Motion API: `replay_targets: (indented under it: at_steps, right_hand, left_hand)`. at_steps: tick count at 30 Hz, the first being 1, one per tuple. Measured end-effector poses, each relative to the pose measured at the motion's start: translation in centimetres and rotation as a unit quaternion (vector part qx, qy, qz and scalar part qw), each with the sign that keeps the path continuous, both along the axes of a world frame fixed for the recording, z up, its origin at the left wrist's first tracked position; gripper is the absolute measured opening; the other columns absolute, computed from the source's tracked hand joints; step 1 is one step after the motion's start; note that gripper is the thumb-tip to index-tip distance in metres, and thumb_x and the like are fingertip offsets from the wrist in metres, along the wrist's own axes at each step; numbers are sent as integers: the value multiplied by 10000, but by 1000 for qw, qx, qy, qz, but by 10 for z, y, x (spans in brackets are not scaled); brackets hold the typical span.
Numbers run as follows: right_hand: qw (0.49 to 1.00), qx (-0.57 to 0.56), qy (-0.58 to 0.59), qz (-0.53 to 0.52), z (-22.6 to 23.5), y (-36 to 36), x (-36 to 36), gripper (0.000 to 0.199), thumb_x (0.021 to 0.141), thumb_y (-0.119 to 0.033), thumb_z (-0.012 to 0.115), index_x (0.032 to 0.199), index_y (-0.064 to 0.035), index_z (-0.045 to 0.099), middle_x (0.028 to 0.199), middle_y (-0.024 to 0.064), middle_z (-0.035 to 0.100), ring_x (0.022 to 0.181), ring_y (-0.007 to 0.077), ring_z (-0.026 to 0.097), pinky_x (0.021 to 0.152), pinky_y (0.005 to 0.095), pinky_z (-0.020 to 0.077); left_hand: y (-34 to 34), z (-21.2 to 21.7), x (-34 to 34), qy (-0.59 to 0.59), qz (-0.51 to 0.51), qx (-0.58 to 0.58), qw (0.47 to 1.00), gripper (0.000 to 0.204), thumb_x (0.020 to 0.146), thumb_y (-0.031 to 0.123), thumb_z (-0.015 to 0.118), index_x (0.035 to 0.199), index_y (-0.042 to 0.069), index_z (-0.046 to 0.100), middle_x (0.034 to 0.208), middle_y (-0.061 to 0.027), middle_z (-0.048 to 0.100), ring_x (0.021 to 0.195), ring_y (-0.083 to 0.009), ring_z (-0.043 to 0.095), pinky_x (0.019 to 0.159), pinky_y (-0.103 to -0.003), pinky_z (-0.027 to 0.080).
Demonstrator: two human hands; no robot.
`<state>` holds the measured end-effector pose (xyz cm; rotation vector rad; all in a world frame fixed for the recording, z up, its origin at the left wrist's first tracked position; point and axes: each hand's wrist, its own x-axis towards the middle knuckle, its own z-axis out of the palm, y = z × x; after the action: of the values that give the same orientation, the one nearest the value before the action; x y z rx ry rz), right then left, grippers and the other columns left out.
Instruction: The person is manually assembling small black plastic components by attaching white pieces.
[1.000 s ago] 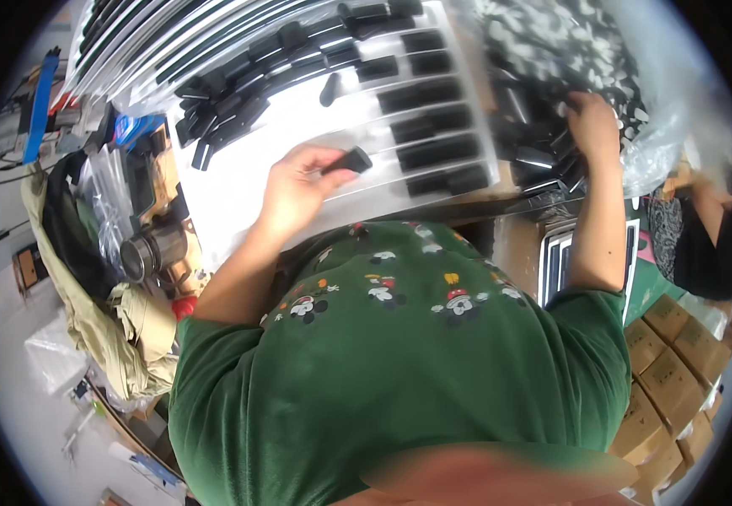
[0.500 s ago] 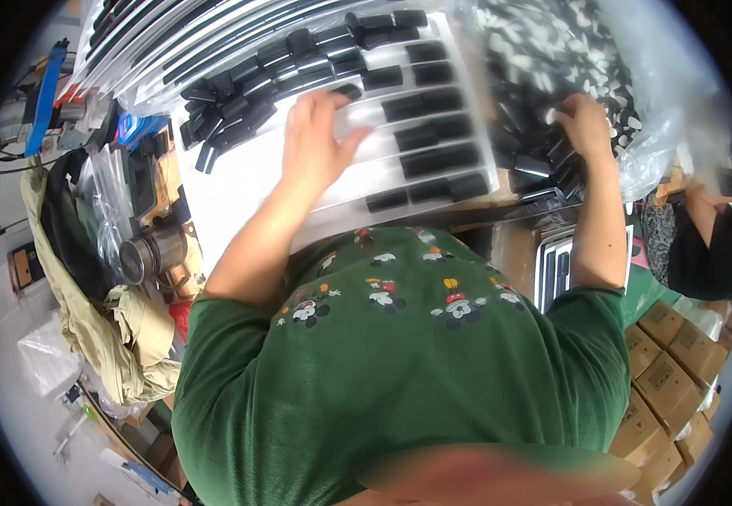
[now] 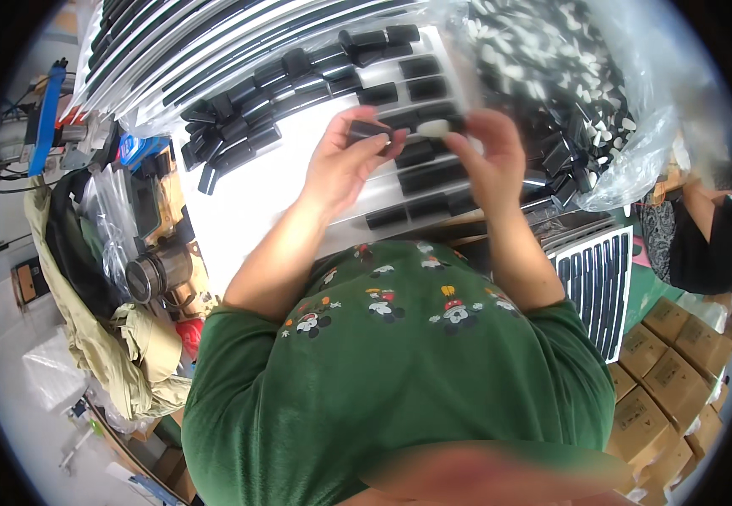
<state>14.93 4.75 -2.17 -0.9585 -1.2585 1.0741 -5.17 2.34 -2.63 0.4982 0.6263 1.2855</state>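
My left hand [image 3: 345,164] is closed, pinching a short black sleeve-like piece [image 3: 366,131] between thumb and fingers. Facing it, my right hand [image 3: 496,160] grips a second black piece with a pale oval end [image 3: 433,128], slightly blurred. The two pieces are close together but apart. Beneath both hands lies a white tray [image 3: 256,194], with black pieces [image 3: 420,207] lined up in rows on its right side. A loose heap of similar black pieces [image 3: 248,105] covers its far edge.
A stack of white trays [image 3: 189,51] stands behind. At the right, a clear plastic bag [image 3: 614,181] holds many black-and-white pieces [image 3: 543,59]. A glass jar [image 3: 159,274] stands at left; a filled tray [image 3: 597,282] and cardboard boxes [image 3: 669,384] are at right. A co-worker's arm [image 3: 699,215] shows beyond.
My right hand has come left from the heap by the bag, bringing a pale-ended black piece. My left hand has lifted a black piece from the tray and moved right toward it.
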Motion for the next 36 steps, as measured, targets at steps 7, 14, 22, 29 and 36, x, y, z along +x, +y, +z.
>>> replay_targets:
  at_steps: [7, 14, 22, 29, 36]
  right_hand:
    - [992, 49, -117, 2, 6, -21, -16, 370, 720, -32, 744, 1057, 16, 600, 1028, 95, 624, 936, 145, 562, 847, 260, 427]
    - [999, -38, 38, 12, 11, -25, -13, 278, 765, -69, 706, 1027, -6, 642, 952, 82, 642, 829, 140, 599, 771, 241, 453]
    - [917, 237, -318, 32, 15, -25, -1, 746, 548, -231, 818, 1204, -60, 507, 1208, 87, 526, 1184, 350, 427, 957, 432, 364]
    - [910, 245, -334, -17, -10, -24, 1, 705, 505, -344, 792, 1137, -146, 551, 1048, 42, 608, 1111, 216, 520, 1034, 569, 140]
    - [934, 70, -339, -84, 37, -18, 73, 434, 635, -118, 751, 1046, -114, 613, 980, 95, 612, 901, 282, 580, 801, 365, 459]
  left_hand:
    - [-17, -2, 26, 22, 90, 6, 996, 266, 796, -107, 593, 1025, -5, 505, 1009, -139, 614, 911, -191, 607, 830, -300, 505]
    - [-19, 3, 35, 84, 64, 54, 993, 224, 818, -79, 585, 992, 25, 488, 1000, -128, 604, 882, -194, 617, 801, -311, 528]
    - [-21, 23, 48, 91, -1, -63, 994, 300, 834, 16, 618, 1080, 18, 447, 990, -140, 599, 844, -213, 624, 730, -313, 542]
    - [-29, 22, 63, 54, -12, -104, 993, 447, 883, 46, 557, 1264, -20, 333, 1064, -176, 582, 919, -265, 621, 765, -330, 532]
    - [-23, -17, 18, 196, 46, 10, 979, 213, 879, 13, 550, 1088, 10, 510, 1024, -105, 618, 934, -159, 596, 813, -272, 477]
